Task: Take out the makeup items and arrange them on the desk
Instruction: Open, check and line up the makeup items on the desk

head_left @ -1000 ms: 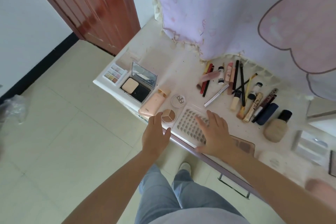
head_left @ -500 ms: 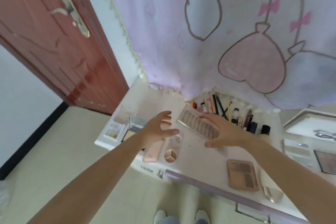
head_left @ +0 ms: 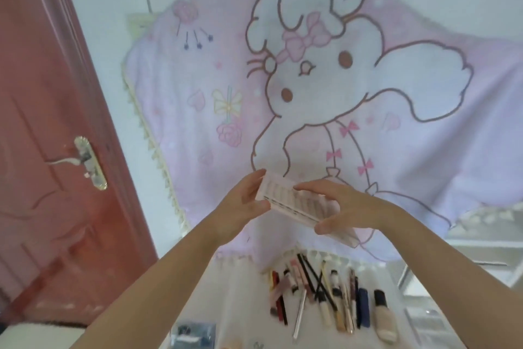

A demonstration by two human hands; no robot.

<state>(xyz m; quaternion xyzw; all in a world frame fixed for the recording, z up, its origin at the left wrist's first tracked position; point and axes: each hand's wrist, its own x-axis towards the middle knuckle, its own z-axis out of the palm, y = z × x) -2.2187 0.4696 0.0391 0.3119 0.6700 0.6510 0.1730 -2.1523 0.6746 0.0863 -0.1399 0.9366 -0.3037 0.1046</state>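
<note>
Palette (head_left: 294, 201): flat white case, held in the air above the desk (head_left: 237, 300), tilted. Left hand (head_left: 243, 204) grips its left end, thumb beneath. Right hand (head_left: 339, 207) grips the right part, fingers over the top, thumb under. Pencils and tubes (head_left: 319, 295) lie in a row on the desk below.
</note>
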